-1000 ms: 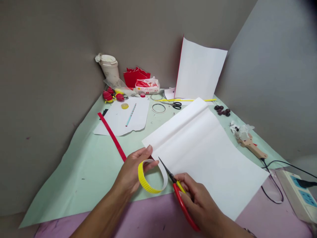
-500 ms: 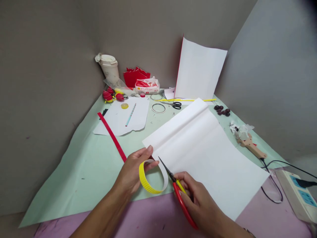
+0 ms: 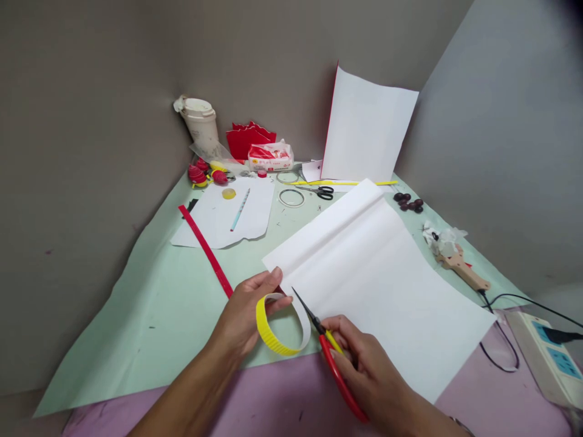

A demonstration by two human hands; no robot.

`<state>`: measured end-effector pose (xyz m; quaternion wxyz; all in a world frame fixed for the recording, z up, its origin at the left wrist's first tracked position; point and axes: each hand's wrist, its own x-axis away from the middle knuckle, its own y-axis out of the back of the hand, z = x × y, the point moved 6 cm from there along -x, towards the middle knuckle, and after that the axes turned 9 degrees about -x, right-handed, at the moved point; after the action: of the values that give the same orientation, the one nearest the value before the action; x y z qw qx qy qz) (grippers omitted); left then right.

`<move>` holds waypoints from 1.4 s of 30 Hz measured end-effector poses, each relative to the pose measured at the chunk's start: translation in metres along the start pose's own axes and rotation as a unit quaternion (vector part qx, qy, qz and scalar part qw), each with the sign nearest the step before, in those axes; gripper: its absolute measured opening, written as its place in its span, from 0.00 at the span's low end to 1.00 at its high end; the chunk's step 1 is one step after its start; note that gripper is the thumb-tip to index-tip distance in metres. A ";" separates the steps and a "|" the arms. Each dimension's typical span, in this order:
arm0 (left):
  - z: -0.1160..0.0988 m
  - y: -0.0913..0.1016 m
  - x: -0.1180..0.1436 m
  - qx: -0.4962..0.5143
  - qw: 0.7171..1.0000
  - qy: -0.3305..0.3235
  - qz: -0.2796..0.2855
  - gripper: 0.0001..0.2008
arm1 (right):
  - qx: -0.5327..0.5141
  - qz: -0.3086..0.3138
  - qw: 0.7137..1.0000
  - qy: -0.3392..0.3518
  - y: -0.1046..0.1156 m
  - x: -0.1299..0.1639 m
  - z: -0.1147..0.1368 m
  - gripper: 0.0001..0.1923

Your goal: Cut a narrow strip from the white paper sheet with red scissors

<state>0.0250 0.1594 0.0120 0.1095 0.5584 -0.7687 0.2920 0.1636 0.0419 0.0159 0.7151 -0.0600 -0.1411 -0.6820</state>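
Note:
My left hand (image 3: 248,309) is closed on a ring of yellow ribbed paper (image 3: 271,340), white on its inner side. A red strip (image 3: 204,249) runs up to that hand from the far left; whether the fingers hold its end is hidden, though a dark red bit shows by the fingertips. My right hand (image 3: 359,358) grips scissors (image 3: 337,364) with red and yellow handles. Their dark blades look closed and point up and left, close to the ring's right side. Beneath and behind the scissors lies a big white sheet (image 3: 355,261), slightly curled.
At the back are small black-handled scissors (image 3: 324,192), tape rolls (image 3: 291,198), a tissue pack (image 3: 271,156) and a white cup (image 3: 200,121). A pen (image 3: 240,210) lies on white paper at left. A glue gun (image 3: 464,270) and power strip (image 3: 546,352) are at right.
Almost nothing differs. The scissors' handles have shifted very slightly to the right; both hands keep their holds.

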 end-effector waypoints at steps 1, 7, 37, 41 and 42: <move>0.000 0.000 0.000 0.001 1.000 -0.001 -0.001 0.09 | 0.001 0.000 1.000 0.000 0.000 0.000 0.000 0.06; -0.001 -0.001 0.001 -0.003 1.000 -0.002 -0.005 0.09 | 0.001 0.001 1.000 0.013 0.001 0.000 0.003 0.06; 0.005 0.002 -0.005 -0.109 0.993 -0.051 0.020 0.16 | -0.108 0.049 0.992 -0.045 0.004 -0.005 0.005 0.15; 0.005 0.002 -0.006 -0.104 0.993 -0.055 0.020 0.15 | -0.115 0.057 0.991 -0.036 0.003 -0.009 0.003 0.14; 0.005 0.002 -0.006 -0.104 0.993 -0.055 0.020 0.15 | -0.117 0.058 0.991 -0.033 0.003 -0.010 0.003 0.14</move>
<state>0.0261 0.1617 0.0049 0.1187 0.5437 -0.8108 0.1814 0.1657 0.0524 0.0163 0.7363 -0.1745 -0.0802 -0.6488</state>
